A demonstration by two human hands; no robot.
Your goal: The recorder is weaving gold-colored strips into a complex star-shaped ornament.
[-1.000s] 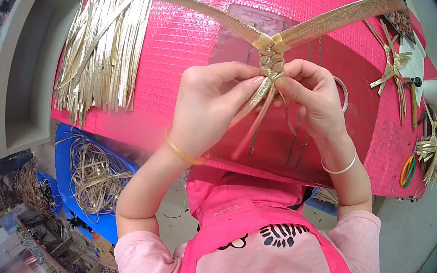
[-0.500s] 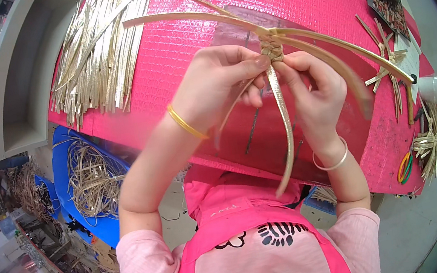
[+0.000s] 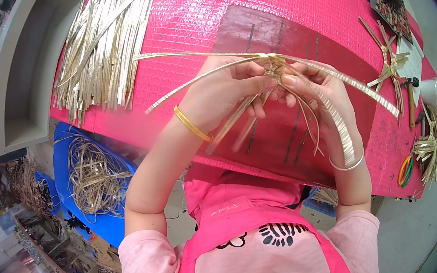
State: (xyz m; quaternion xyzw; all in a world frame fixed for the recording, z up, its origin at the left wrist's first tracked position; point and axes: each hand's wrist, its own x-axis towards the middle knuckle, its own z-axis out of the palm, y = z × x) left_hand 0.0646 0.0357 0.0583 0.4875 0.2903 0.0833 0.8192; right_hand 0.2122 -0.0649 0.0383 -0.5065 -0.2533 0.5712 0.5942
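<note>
Between my two hands is a woven piece of gold strips [image 3: 273, 60], with a small knotted centre and several long strips hanging out to the sides and down. My left hand [image 3: 231, 82] is closed, thumb and fingers pinching the woven centre from the left. From the right, my right hand [image 3: 322, 85] grips the same centre, also closed. One wide strip curves down across my right wrist. A dark red mat [image 3: 247, 22] with black marked lines lies under the hands.
A bundle of flat gold strips [image 3: 102, 52] lies on the pink table cover [image 3: 182, 31] at left. A blue tub [image 3: 109, 228] of tangled strips stands below. At right are a woven star-shaped piece [image 3: 392, 62], a hammer [image 3: 411, 103], coloured bands [image 3: 405, 170] and a gold strip bunch [image 3: 434, 138].
The woven piece has tipped and turned in my hands. Its strips now spread lower to both sides, and the centre has come slightly toward me. Both hands keep hold.
</note>
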